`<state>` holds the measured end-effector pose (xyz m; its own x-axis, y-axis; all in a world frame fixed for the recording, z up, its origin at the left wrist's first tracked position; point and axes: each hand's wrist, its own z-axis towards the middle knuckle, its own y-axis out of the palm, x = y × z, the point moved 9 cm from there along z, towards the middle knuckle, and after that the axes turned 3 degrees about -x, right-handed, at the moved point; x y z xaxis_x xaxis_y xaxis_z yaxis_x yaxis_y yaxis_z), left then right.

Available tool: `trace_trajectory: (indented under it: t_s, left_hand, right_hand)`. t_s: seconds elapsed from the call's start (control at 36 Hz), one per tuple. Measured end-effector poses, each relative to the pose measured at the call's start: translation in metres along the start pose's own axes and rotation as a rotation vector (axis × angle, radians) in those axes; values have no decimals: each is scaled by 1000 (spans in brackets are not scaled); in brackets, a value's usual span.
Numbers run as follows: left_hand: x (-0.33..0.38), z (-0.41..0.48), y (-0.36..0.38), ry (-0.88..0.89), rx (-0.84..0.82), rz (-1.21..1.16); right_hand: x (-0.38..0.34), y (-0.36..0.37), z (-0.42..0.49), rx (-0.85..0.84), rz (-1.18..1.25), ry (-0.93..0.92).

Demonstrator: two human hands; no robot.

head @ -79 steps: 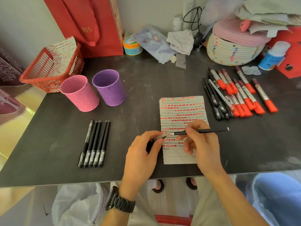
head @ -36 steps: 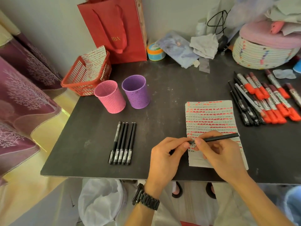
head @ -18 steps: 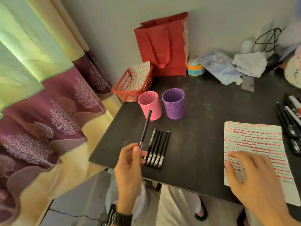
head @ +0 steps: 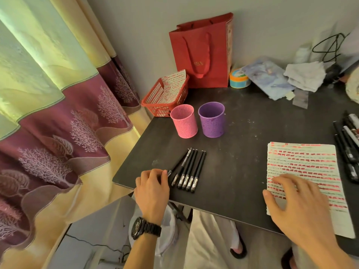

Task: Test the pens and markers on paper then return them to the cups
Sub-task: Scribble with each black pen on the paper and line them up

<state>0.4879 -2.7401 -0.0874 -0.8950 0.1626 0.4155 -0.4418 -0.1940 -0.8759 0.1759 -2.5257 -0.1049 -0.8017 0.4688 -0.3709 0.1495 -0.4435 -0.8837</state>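
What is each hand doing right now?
Left hand: curled at the end of a pen; grip cannot be told.
Right hand: open, resting on the paper.

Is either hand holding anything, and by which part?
Right hand lies flat on the paper, holding nothing. Left hand: fingertips meet the near end of the leftmost black pen; a grip cannot be told.

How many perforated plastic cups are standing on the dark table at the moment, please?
2. The pink perforated plastic cup stands just in front of the red plastic basket. The purple perforated plastic cup stands beside it, to its right. Both show fully; none seems hidden.
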Motion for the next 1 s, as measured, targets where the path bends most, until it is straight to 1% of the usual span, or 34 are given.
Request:
trace_trajectory:
  t_s: [0.17,0.5,0.64,0.81,0.89,1.0]
  left_hand:
    - [3,5,10,-10,-75,-11]
    - [1,3,16,5,-138,-73]
    - [1,4,14,39,-157,-190]
    - [-11,-7,19,150,-363,-355]
    - [-12,-9,20,200,-412,-304]
    - [-10,-4,18,213,-393,-249]
  right_hand:
    - [-2,0,0,-25,-4,4]
    - [0,3,-1,-29,16,4]
    - [0,2,0,-33,26,8]
    - [-2,-1,-2,-38,44,11]
    - [-2,0,-1,-40,41,4]
    - [-2,1,-2,-39,44,-5]
